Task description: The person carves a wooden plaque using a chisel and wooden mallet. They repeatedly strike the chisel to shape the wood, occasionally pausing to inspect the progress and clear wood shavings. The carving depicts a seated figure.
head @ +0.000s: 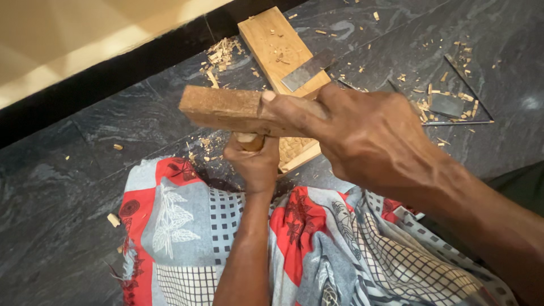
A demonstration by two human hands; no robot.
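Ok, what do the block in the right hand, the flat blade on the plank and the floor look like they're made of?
The block in the right hand: rough, unfinished brown wood, with a matt, grainy face. The flat blade on the plank: probably steel, grey with a dull sheen. The floor: dark polished stone, likely granite, with pale streaky veins and reflections.

right hand gripping wooden mallet — left hand beneath

Rough brown wooden block, level, aloft above a light carved plank.
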